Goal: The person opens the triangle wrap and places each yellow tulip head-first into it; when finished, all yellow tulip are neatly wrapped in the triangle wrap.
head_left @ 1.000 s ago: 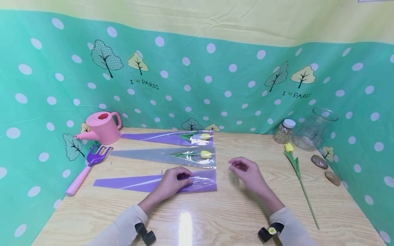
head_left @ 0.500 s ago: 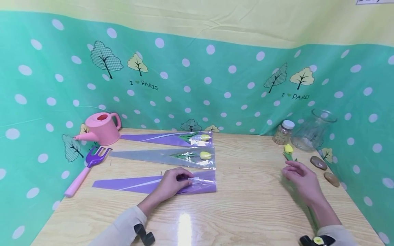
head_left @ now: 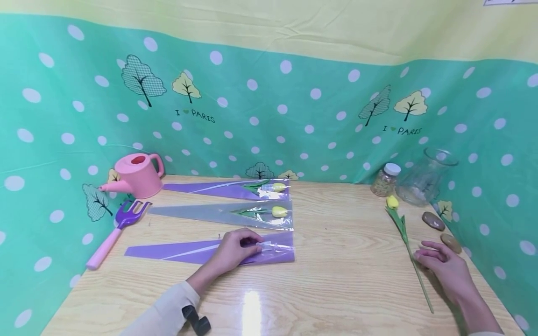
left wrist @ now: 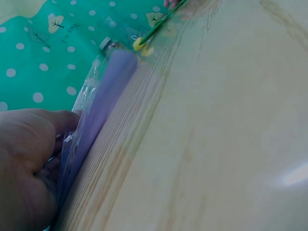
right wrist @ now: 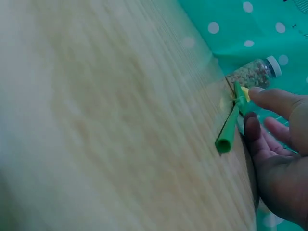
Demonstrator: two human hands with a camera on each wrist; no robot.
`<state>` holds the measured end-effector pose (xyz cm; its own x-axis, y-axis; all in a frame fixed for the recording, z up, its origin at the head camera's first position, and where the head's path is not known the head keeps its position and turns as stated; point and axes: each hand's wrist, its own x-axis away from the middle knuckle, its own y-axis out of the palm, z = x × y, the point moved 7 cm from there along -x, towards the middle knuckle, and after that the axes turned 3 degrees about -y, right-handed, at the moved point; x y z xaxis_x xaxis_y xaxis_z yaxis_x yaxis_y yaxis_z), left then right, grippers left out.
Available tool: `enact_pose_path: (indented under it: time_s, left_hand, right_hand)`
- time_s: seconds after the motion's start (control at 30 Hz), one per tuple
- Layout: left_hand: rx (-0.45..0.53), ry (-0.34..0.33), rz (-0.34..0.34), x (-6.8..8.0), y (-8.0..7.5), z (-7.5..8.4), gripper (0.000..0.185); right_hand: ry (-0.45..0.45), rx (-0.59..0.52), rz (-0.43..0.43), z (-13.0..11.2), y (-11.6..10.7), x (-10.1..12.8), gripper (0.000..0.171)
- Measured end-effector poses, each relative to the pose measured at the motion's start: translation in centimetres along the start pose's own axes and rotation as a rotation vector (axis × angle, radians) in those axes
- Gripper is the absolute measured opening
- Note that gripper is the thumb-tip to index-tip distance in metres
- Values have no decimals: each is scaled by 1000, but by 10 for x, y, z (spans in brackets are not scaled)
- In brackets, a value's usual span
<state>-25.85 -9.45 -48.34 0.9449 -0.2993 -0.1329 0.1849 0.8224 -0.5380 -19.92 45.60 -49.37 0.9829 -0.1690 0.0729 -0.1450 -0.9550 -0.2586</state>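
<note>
My left hand [head_left: 235, 249] pinches the clear upper layer of a purple flower sleeve [head_left: 281, 254] lying nearest the front. From the left wrist, the thumb shows against the sleeve's film [left wrist: 86, 103], with the other fingers partly hidden behind it. A yellow tulip [head_left: 392, 202] lies at the right on the table, its long green stem pointing toward the front. Beside that stem [head_left: 420, 280] is my right hand [head_left: 447, 270], fingertips close to it. The right wrist view has the thumb and fingers spread apart near the hollow stem end [right wrist: 224, 143].
Two more sleeves, one grey [head_left: 197, 213] and one purple [head_left: 214, 187], each hold a yellow tulip. A pink watering can [head_left: 140, 177] and a purple hand fork [head_left: 117, 233] stand left. At right are a pebble jar [head_left: 384, 180], a glass vase [head_left: 424, 182] and two stones [head_left: 433, 221].
My right hand has swung from beside the sleeves to the right, then down along the tulip's stem. The left hand keeps its place on the front purple sleeve.
</note>
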Motion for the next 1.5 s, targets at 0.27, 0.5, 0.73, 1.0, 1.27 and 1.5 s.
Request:
enact_pose_path:
  time_s: [0.27,0.5,0.73,1.0,1.27,1.5]
  left_hand:
    - [6,-4,-5,2,-2,-1,20]
    - [2,2,-11,0,-1,0,19]
    - [4,2,-13,0,0,-1,19]
    - [-2,-13,-8,0,0,-2,19]
    - [-11,-15,-7,0,0,-2,19]
    - [-23,-21,-5,0,-1,-2,19]
  right_hand:
    - [-23,474,70,-10,11,-1,80]
    - [32,606,163,-20,10,-2,60]
    - [94,376,165,-23,30,0,47]
    - [-32,173,169,-50,55,-3,37]
    - [-99,-322,168,-77,82,-6,22]
    - [-84,-673,181,-89,107,-11,24]
